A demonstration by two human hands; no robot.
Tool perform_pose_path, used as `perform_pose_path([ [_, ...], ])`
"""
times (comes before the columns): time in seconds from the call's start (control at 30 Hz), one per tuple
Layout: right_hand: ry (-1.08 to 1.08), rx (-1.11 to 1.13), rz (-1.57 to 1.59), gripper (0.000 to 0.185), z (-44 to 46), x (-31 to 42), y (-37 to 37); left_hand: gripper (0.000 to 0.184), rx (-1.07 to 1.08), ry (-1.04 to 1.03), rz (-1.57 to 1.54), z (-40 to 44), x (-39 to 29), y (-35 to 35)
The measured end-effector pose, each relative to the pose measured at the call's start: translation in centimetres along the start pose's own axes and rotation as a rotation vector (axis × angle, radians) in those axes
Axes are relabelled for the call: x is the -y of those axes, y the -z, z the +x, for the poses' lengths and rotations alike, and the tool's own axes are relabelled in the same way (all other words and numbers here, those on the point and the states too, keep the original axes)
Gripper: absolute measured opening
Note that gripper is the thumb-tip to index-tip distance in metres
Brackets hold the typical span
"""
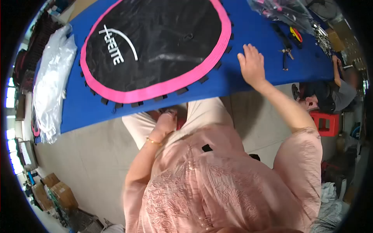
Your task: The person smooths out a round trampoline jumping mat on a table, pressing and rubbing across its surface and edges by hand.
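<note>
lying open with its palm down, the right hand (pixel 253 65) is at one o'clock from the person's body, on or just over the blue cloth-covered table (pixel 237 83), near the mat but apart from it; how hard it presses, if at all, i cannot tell. the round black mat with a wide pink border and black tabs (pixel 171 73) lies flat at eleven o'clock, its white lettering (pixel 112 48) towards the mat's own nine. the left hand (pixel 166 122) is down at the lap, just beyond the gold-coloured bracelet (pixel 154 141), and whether it is closed or grips anything i cannot tell. at one o'clock, farther out than the right hand, lies a yellow, red and black-handled tool (pixel 296 35); at ten o'clock hangs a bundle of clear plastic (pixel 52 85). to handle the mat well, i would use both hands, bearing down with flat palms on the pink border, away from the lettering, smoothing from the centre outwards, and checking that no tab is folded under at five to seven o'clock, where the rim comes nearest the table's edge.
</note>
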State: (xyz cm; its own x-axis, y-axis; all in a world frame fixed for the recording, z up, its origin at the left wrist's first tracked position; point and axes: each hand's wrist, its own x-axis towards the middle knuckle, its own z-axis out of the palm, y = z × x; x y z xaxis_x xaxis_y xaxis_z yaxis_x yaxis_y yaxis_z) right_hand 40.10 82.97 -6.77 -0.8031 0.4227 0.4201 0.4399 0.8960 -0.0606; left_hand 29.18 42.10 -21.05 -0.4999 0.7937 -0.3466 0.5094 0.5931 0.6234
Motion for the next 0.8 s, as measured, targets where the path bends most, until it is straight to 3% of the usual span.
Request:
perform_pose_path([
  [0.03, 0.005, -0.031, 0.011, 0.054, -0.2, 0.1, -0.2, 0.033, 0.298, 0.076, 0.140, 3.3, 3.2, -2.2],
  [0.1, -0.016, -0.010, -0.005, 0.055, -0.2, 0.1, -0.4, 0.043, 0.543, 0.061, 0.368, 7.2, 5.5, -7.4],
  [0.4, -0.018, 0.071, 0.056, 0.061, -0.9, 0.6, 0.4, 0.044, 0.372, -0.057, 0.415, 15.8, 2.1, 5.2],
  [0.6, -0.029, 0.318, 0.130, 0.070, -0.1, 1.1, 3.5, 0.044, 0.251, -0.133, 0.316, 28.6, 2.0, 11.0],
  [0.8, -0.067, 0.353, 0.164, 0.077, 0.0, 1.0, 3.9, 0.045, 0.283, -0.216, 0.182, 37.2, 3.2, 10.7],
])
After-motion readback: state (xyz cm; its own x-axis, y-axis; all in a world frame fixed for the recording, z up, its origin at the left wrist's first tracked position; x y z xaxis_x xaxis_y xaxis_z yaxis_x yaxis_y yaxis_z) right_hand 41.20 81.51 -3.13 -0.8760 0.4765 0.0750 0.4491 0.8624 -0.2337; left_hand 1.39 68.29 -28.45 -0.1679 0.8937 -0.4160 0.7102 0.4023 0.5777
